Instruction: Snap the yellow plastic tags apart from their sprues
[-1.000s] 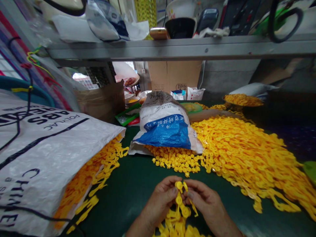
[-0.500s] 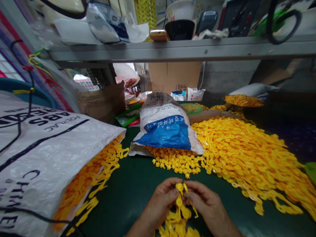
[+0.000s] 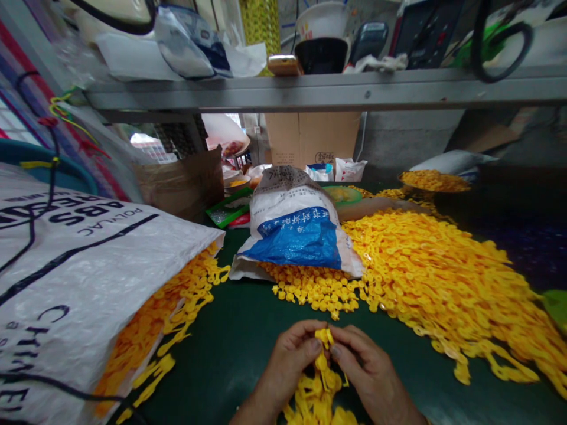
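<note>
Yellow plastic tags (image 3: pixel 322 348) are pinched together at the near edge of the scene by the left hand (image 3: pixel 290 363) and the right hand (image 3: pixel 367 369), with a cluster of tags (image 3: pixel 314 396) hanging below them over the dark green worktable (image 3: pixel 230 348). On the left, yellow pieces (image 3: pixel 177 313) are spilled from a white woven sack (image 3: pixel 88 271); on the right, a large yellow heap (image 3: pixel 434 277) is spread. Farther off, a blue-and-white sack (image 3: pixel 295 233) is laid beneath a grey metal shelf (image 3: pixel 310 91)
</note>
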The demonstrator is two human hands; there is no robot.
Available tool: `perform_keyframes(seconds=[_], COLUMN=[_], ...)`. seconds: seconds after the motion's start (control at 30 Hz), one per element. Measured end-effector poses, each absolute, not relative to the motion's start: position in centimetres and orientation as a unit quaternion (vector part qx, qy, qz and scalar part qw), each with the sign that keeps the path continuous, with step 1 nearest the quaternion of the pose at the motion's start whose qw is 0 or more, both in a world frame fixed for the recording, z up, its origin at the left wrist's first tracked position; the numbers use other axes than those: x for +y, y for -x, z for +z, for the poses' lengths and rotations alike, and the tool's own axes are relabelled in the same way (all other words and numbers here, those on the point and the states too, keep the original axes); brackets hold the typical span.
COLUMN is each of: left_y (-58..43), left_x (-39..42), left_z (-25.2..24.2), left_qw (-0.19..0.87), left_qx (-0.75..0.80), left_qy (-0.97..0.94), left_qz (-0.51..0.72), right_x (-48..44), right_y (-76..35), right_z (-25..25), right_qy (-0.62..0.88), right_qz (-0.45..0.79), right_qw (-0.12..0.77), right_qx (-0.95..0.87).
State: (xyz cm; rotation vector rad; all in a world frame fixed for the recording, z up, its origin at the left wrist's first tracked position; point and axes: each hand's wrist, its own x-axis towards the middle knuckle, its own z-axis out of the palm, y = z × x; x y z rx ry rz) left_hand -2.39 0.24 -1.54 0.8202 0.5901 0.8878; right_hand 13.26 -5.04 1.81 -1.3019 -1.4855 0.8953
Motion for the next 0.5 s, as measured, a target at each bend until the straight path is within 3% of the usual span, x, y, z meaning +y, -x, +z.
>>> perform_keyframes(seconds=[0.5], left_y=[2.5], left_x=[-1.0], left_z=[-0.3], left_qw=[0.613], left_qx=[0.387], left_qy=[-0.533], left_qz=[0.436], right_x=[-5.2], right_y=[-11.9], right_z=[-2.0], right_qy=[0.507], right_qz=[0.159], right_qw=[0.429], right_qx=[-0.731])
